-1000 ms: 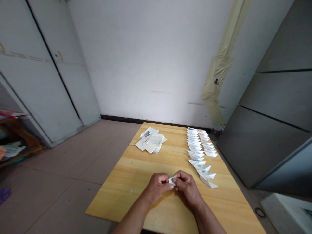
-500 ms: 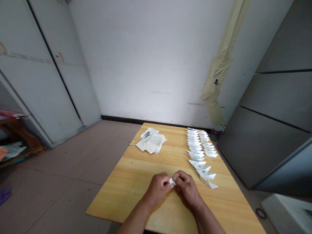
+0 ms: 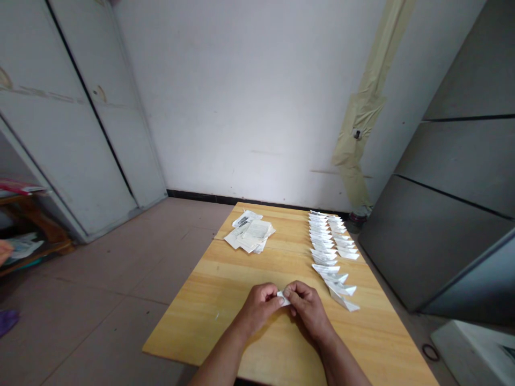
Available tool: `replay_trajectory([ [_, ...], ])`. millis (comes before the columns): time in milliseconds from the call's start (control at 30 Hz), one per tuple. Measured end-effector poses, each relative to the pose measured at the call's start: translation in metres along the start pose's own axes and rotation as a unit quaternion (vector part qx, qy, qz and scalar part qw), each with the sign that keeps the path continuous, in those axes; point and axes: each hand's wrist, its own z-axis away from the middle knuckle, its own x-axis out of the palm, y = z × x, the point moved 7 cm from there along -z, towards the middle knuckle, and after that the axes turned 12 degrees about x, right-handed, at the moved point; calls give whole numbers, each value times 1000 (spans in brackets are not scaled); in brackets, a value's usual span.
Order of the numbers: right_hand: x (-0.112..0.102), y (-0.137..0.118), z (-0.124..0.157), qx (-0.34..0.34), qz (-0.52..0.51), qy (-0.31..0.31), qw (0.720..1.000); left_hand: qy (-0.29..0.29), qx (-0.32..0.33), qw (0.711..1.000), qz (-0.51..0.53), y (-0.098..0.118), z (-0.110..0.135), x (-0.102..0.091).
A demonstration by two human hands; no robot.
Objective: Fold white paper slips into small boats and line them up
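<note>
My left hand [image 3: 260, 305] and my right hand [image 3: 308, 307] meet over the near middle of a wooden table [image 3: 225, 300]. Both are closed in a pinch on a small folded piece of white paper [image 3: 283, 298] held between their fingertips. Most of the paper is hidden by the fingers. A stack of flat paper sheets [image 3: 250, 234] lies at the table's far left. Several folded paper pieces [image 3: 329, 252] lie in rows along the right side, the nearest just right of my right hand.
A grey cabinet [image 3: 450, 203] stands close to the table's right edge. White cupboard doors [image 3: 72, 134] line the left wall. A low wooden shelf [image 3: 28, 230] with papers is at far left. A white box [image 3: 475, 348] and a dark ring [image 3: 429, 351] lie on the floor at right.
My hands have shifted slightly while working the small paper between the fingertips. Everything else on the table lies as before.
</note>
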Motion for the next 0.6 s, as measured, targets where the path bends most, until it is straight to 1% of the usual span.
replay_trajectory([
  [100,2,-3,0,-6,9,-9,1000,30,-16,999,17,-1,1,-5],
  [167,5,-5,1,-12,15,-20,1000,38,-22,999,28,-2,1,-7],
  [433,5,-4,2,-23,16,-35,999,34,-28,998,53,-1,2,-5],
  [600,7,7,-1,-6,-28,-62,998,20,-27,995,94,0,2,-4],
])
